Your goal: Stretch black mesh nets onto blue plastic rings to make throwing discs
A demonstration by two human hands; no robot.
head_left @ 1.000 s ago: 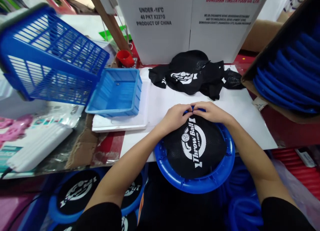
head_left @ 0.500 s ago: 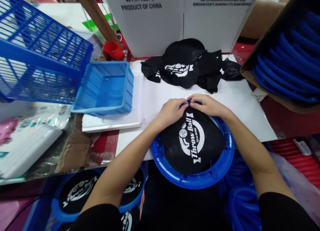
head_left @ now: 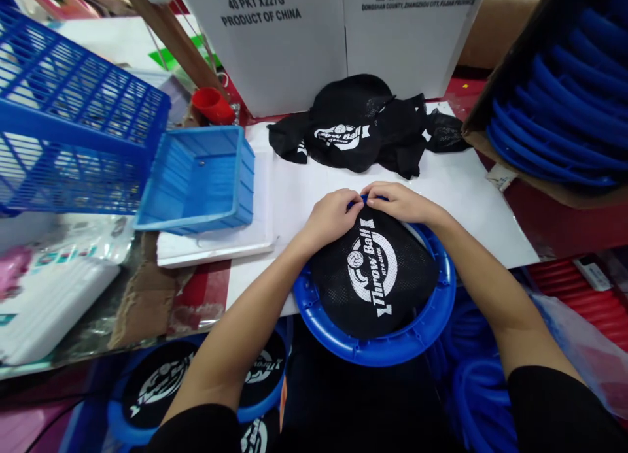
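The fingers (head_left: 350,197) of the left hand (head_left: 333,218) and right hand (head_left: 406,203) met just beside each other, pinching the far edge of a black mesh disc (head_left: 375,273) against a blue ring (head_left: 377,353). The ring, smooth, glossy plastic with small ribs inside, curved back from the fingers towards the body, jutting past the near edge of the table (head_left: 554,211). The mesh was finely perforated, and a pale gap showed between it and the ring below the right hand. Being round, the ring had no clear long axis; its white "Throw Ball" print ran lengthwise towards the fingers, its far end leaning slightly left. Beyond the fingers, limp black mesh pieces (head_left: 348,129) lay heaped on a white sheet (head_left: 475,198), before a white carton (head_left: 294,54). Left of them stood a ribbed blue tray (head_left: 196,191) and a slatted basket (head_left: 98,106); to their right, a cardboard box (head_left: 554,190) held stacked blue rings (head_left: 554,126). Compared with a second earlier, the fingers were at the same edge, while the view had shifted, cutting off the carton's "KEEP FROZEN" line.
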